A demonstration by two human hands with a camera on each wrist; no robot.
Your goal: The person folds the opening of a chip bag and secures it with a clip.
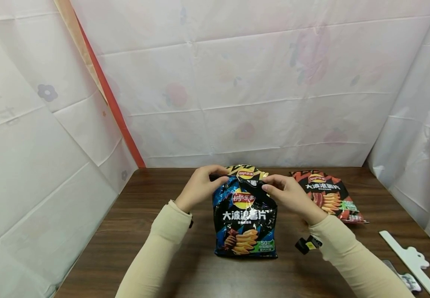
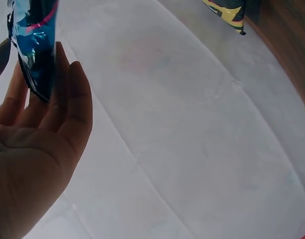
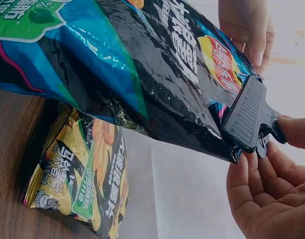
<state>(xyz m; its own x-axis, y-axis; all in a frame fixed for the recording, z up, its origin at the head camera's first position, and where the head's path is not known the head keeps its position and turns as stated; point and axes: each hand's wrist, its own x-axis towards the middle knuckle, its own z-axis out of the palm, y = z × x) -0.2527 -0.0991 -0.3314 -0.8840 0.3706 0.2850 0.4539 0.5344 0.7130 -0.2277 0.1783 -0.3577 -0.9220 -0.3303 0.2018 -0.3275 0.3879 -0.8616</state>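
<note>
A blue and black chip bag [image 1: 245, 231] stands upright at the middle of the table, its top folded over. My left hand [image 1: 202, 185] pinches the bag's upper left corner; in the left wrist view the fingers of that hand [image 2: 43, 144] lie behind the blue bag edge [image 2: 39, 50]. At the upper right corner my right hand [image 1: 289, 192] pinches the handle of a black bag clip [image 3: 244, 117]. That clip sits across the folded top edge. Thumb and fingers of the right hand [image 3: 277, 191] are on opposite sides of its handle.
Behind the blue bag is a yellow and black chip bag [image 1: 250, 170], partly hidden. A red and black chip bag [image 1: 324, 192] lies at the back right. Near the right edge are a long white clip [image 1: 409, 258] and another clip [image 1: 409, 281], partly covered by the sleeve.
</note>
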